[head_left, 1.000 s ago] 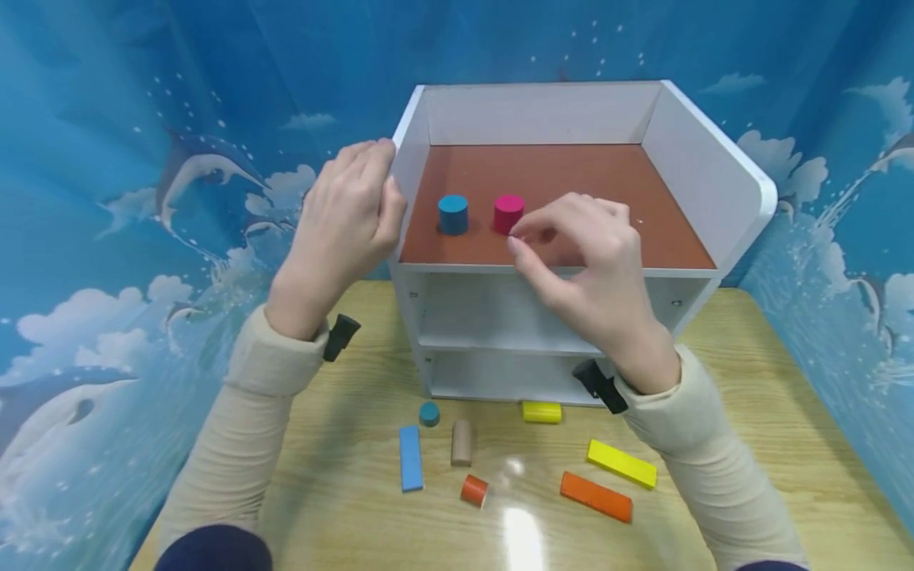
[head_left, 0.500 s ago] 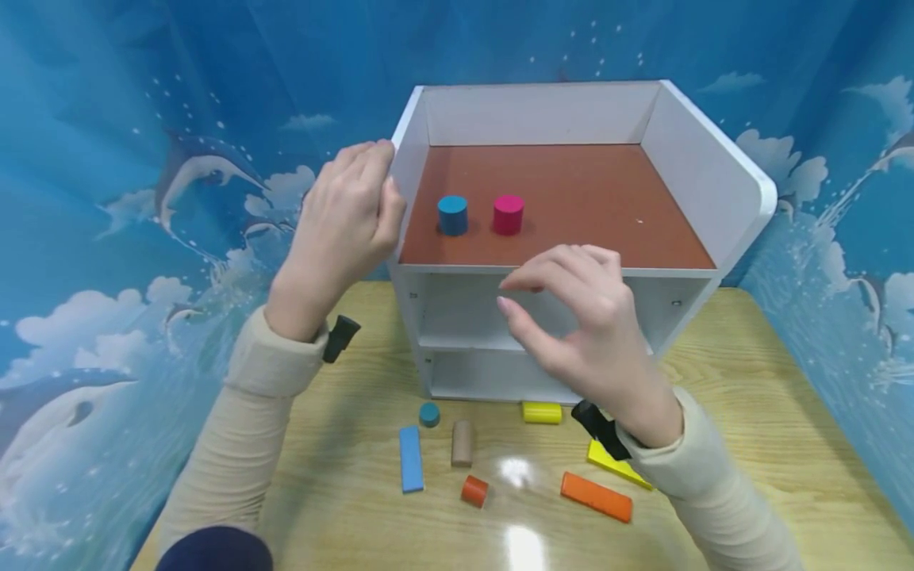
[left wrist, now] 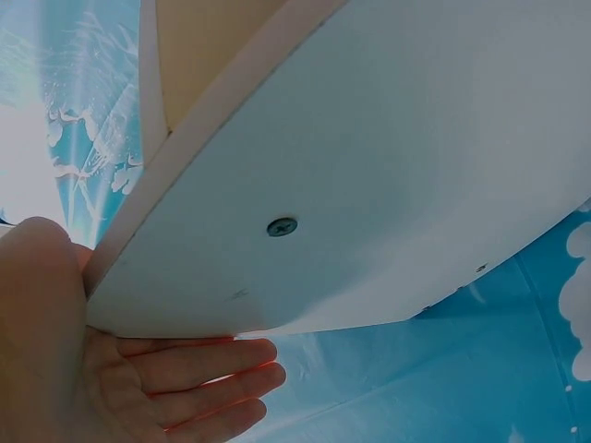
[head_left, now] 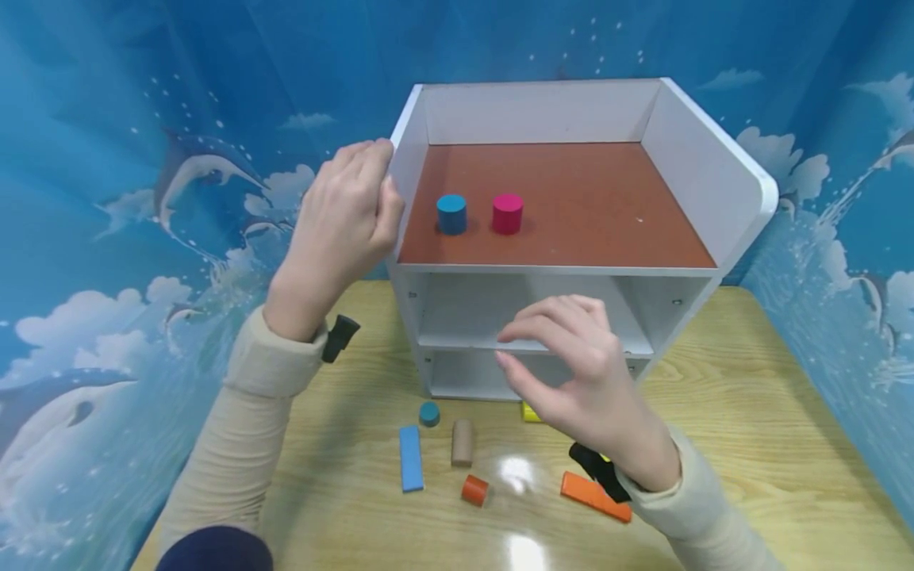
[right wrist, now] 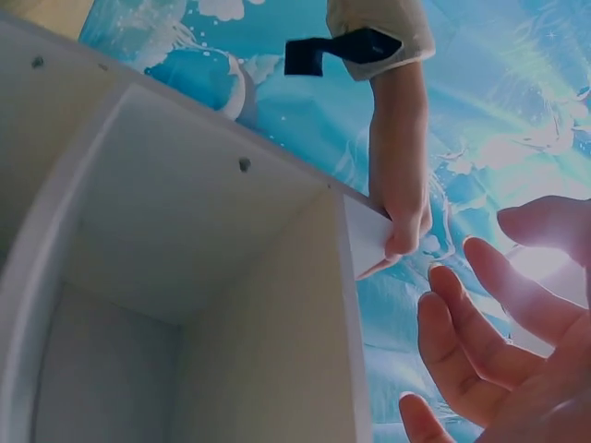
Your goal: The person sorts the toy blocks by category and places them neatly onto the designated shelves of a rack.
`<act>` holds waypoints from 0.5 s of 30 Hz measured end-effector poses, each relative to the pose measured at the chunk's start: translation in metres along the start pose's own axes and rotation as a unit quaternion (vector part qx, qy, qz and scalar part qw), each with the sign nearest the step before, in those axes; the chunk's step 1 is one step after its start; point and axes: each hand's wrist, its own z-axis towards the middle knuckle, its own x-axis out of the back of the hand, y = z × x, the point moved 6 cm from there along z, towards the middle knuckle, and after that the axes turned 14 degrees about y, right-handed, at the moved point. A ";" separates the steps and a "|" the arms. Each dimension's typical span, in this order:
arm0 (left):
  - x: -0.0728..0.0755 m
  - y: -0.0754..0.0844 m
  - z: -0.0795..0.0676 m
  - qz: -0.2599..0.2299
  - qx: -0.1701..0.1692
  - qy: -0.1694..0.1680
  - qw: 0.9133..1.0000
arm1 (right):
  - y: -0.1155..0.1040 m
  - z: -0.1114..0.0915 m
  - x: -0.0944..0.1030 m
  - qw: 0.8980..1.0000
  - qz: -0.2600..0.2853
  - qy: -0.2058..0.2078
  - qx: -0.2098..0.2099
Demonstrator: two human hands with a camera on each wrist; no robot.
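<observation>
While the white shelf (head_left: 714, 170) is touched on its left by the left hand (head_left: 343, 198) — whether gripped cannot be told — the right hand (head_left: 580, 366) is held empty before it, thumb and fingers apart. Jolts should be avoided, lest the upright blue cylinder (head_left: 451, 215) and pink cylinder (head_left: 507, 215) on top be toppled.

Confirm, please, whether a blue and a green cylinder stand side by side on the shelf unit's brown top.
Not quite: beside the blue cylinder stands a pink cylinder, not a green one, on the brown top, as the head view shows.
</observation>
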 end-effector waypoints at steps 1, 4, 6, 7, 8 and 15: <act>0.000 0.000 0.000 0.000 0.000 0.000 1.000 | 0.000 -0.003 -0.001 1.000 0.003 -0.002 -0.002; 0.000 0.000 0.000 0.000 0.001 0.000 1.000 | 0.000 -0.013 -0.004 1.000 0.012 -0.008 -0.007; 0.001 0.000 0.000 0.000 0.002 0.001 1.000 | 0.002 -0.020 -0.006 1.000 0.016 -0.015 -0.015; 0.001 0.000 0.000 0.000 0.002 0.001 1.000 | 0.003 -0.024 -0.007 0.999 0.016 -0.020 -0.021; 0.001 0.000 0.000 0.000 0.002 0.001 1.000 | 0.005 -0.028 -0.009 0.999 0.015 -0.027 -0.028; 0.000 0.000 0.000 -0.002 0.003 -0.002 1.000 | 0.013 -0.056 -0.017 0.995 0.010 -0.078 -0.067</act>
